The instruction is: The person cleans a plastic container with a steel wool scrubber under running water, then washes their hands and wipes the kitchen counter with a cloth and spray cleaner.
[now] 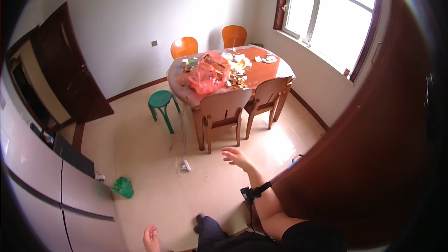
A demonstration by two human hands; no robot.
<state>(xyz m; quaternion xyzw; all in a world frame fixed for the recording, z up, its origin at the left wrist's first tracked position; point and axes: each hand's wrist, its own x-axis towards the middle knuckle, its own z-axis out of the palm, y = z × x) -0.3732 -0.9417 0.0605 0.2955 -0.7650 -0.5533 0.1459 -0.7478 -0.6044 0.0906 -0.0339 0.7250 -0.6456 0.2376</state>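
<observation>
My right hand [236, 156] is held out over the tiled floor, in front of the wooden chairs, with its fingers apart and nothing in it. A black strap with a small device [252, 193] is round the right forearm. Low in the view, my left hand [151, 237] hangs with its fingers loosely curled and touches nothing. Ahead stands a dining table [259, 75] bearing a red plastic bag [209, 73], crumpled tissues [241, 60], a heap of scraps [238, 79] and a plate [269, 58] with bits on it.
Two wooden chairs [225, 106] stand on the table's near side, two orange-brown chairs [184, 47] beyond it. A green stool [160, 99], a power strip [187, 165] with its cable and a green plastic bag [123, 187] are on the floor. Cabinets [85, 199] line the left; a dark door [66, 66] stands behind.
</observation>
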